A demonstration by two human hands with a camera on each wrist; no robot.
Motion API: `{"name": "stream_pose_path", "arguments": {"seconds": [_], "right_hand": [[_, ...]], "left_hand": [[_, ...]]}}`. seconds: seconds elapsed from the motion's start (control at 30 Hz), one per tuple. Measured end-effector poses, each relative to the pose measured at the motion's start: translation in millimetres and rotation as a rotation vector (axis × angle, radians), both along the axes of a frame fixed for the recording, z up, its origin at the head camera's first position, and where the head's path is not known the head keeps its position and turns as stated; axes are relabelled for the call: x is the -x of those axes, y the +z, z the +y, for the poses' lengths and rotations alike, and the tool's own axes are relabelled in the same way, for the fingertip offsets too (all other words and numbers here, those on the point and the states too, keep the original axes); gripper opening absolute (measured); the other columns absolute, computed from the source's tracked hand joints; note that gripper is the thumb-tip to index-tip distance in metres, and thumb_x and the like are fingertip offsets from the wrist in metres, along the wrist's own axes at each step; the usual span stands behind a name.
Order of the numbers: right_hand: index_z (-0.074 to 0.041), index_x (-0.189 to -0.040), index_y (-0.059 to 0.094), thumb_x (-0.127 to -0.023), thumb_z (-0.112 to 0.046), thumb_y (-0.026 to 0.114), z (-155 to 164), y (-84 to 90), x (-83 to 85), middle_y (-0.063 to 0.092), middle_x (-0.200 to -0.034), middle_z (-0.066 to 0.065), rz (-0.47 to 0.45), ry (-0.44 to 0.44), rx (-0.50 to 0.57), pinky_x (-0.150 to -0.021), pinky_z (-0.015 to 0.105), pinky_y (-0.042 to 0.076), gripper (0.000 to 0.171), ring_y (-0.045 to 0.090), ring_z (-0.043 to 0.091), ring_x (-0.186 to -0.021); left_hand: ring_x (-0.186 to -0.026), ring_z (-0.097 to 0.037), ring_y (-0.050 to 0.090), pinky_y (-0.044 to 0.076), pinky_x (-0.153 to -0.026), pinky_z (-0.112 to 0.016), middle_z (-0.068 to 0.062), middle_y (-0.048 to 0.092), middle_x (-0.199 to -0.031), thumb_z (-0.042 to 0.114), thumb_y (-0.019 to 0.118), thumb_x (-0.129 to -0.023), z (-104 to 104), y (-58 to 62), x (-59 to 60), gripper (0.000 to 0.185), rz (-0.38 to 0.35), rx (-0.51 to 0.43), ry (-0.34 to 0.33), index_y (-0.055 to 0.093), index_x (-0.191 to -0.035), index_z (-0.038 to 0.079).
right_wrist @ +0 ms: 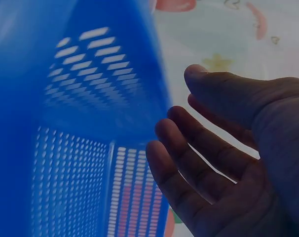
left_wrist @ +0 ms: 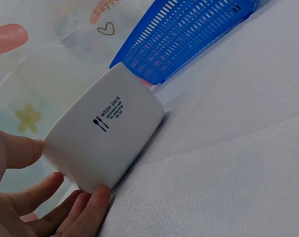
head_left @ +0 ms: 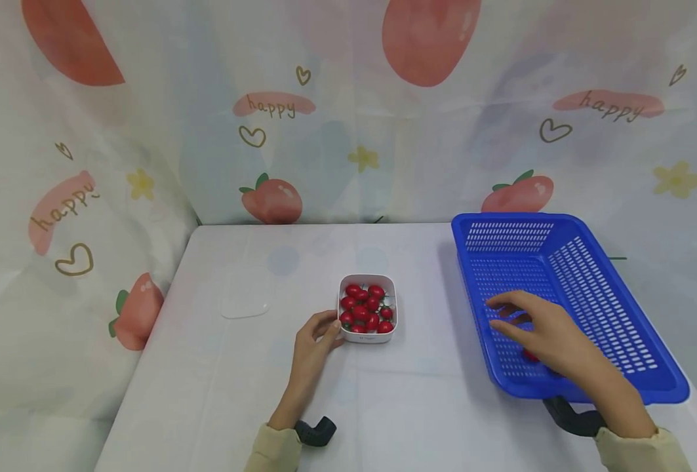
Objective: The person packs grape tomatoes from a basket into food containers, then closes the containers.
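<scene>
A small white plastic container with "white pack" printed on its wall stands upright on the table. Several red cherry tomatoes fill it, some with green stems. My left hand holds the container by its near left corner, thumb at the rim and fingers lower down by the base. Over the blue plastic basket hovers my right hand, fingers loosely bent and apart, nothing between them. Part of a red tomato shows in the basket beneath this hand, which hides what lies behind it.
A clear lid lies on the white-covered table, left of the container. Printed cloth hangs behind the table and along its left side. The basket's slotted walls rise at the table's right edge.
</scene>
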State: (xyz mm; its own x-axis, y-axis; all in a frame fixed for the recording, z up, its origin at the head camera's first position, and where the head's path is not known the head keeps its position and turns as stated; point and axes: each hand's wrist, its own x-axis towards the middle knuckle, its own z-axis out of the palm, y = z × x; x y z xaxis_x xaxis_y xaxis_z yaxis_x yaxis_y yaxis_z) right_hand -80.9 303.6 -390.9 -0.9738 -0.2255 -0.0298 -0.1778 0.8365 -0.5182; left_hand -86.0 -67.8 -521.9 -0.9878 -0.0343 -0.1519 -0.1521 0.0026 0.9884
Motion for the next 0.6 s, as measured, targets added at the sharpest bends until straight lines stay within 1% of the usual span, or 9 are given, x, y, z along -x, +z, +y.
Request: {"name": "stream_pose_path", "arguments": {"seconds": [0.27, 0.5, 0.6], "right_hand": [[-0.001, -0.127, 0.067, -0.094, -0.016, 0.077, 35, -16.3, -0.8, 0.073, -0.120, 0.019, -0.053, 0.014, -0.083, -0.085, 0.052, 0.064, 0.037, 0.070, 0.032, -0.103], [0.003, -0.126, 0.067, -0.094, -0.017, 0.077, 57, -26.8, 3.4, 0.073, -0.115, 0.020, -0.154, 0.032, -0.126, -0.081, 0.050, 0.065, 0.039, 0.069, 0.028, -0.097], [0.004, -0.125, 0.066, -0.093, -0.018, 0.078, 63, -30.5, 5.9, 0.074, -0.114, 0.019, -0.195, 0.042, -0.147, -0.078, 0.047, 0.065, 0.041, 0.069, 0.025, -0.095]], "left_hand": [[-0.123, -0.026, 0.065, 0.064, -0.095, -0.034, -0.017, 0.063, -0.140, 0.023, 0.067, -0.103, 1, -1.5, -0.4, 0.041, -0.003, -0.006, 0.003, 0.061, -0.139, 0.005], [-0.119, -0.025, 0.066, 0.065, -0.093, -0.033, -0.018, 0.063, -0.139, 0.021, 0.067, -0.103, 0, -1.3, 1.2, 0.039, 0.011, -0.008, 0.007, 0.062, -0.138, 0.004], [-0.119, -0.025, 0.066, 0.065, -0.093, -0.033, -0.018, 0.063, -0.139, 0.021, 0.066, -0.103, 0, -1.0, 1.5, 0.039, 0.010, -0.009, 0.007, 0.062, -0.138, 0.004]]}}
